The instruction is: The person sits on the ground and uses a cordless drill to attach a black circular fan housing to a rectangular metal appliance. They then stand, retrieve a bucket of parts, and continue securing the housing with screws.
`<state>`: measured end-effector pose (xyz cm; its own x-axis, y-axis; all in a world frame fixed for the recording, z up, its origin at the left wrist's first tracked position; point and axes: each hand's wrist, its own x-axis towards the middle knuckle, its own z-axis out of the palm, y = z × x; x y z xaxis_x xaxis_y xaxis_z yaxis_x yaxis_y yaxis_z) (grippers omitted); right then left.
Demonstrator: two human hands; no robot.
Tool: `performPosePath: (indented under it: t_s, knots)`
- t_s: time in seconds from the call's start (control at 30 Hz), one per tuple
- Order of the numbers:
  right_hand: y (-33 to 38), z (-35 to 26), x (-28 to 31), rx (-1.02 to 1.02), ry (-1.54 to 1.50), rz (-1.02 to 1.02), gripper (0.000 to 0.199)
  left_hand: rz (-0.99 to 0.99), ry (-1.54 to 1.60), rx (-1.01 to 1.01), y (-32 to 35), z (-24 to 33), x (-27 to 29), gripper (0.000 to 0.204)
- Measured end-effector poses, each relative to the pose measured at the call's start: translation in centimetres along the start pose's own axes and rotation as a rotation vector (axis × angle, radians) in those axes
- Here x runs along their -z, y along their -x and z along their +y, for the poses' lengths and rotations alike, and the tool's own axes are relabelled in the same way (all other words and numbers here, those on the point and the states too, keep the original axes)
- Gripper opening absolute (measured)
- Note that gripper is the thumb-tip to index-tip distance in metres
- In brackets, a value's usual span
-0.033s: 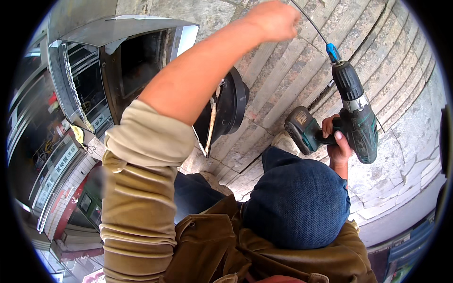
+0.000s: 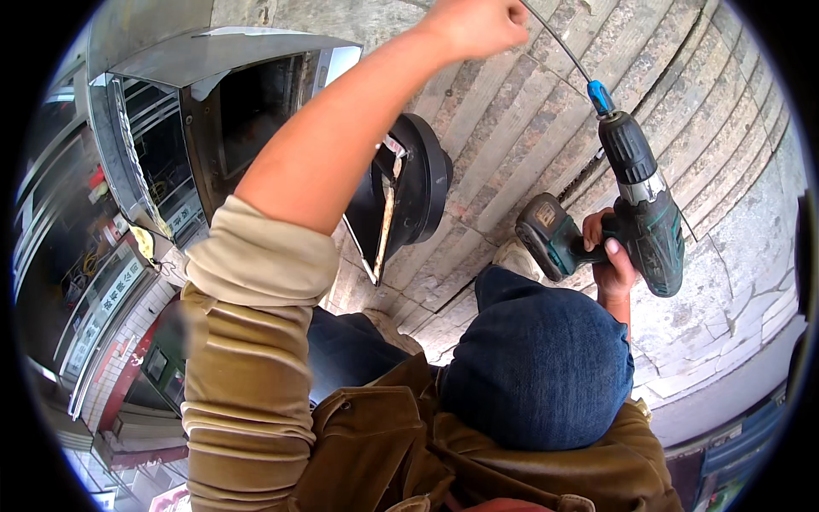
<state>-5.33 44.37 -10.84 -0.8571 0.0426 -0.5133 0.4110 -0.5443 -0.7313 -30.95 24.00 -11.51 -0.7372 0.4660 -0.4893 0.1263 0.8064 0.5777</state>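
Observation:
My right hand (image 2: 616, 266) grips the handle of a dark green and black cordless drill (image 2: 641, 200), its index finger by the trigger. A blue fitting (image 2: 601, 98) sits at the drill's chuck. From it a thin dark rod or cable (image 2: 559, 40) runs up to the left and out past the top edge. My left arm stretches forward, and my left hand (image 2: 479, 27) is closed in a fist close to this cable. Whether the fist holds anything is hidden. Below my left forearm stands a black round-rimmed metal part (image 2: 422, 183) with a rusty strip along its side.
At the left is a metal cabinet (image 2: 230, 55) with a dark open compartment (image 2: 256, 111). Shop windows and a sign panel (image 2: 107, 299) lie farther left. Grooved stone paving (image 2: 503, 145) spreads ahead, with a dark gap running through it. My bent knee (image 2: 537, 367) is just below the drill.
My left fist has moved up and a little left, uncovering more of the black part. The drill and my right hand have hardly moved.

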Motion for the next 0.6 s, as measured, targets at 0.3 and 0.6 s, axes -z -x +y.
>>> performPosePath:
  t_s: [0.3, 0.6]
  knots:
    - [-3.2, 0.8, -1.3, -0.137, 0.091, -0.153, 0.041, 0.339, 1.588, 0.315, 8.5, -4.0, 3.5, 0.014]
    - [-4.6, 0.7, -2.1, -0.217, 0.11, -0.25, 0.035, 0.337, 1.633, 0.301, 10.0, -6.5, 4.1, 0.015]
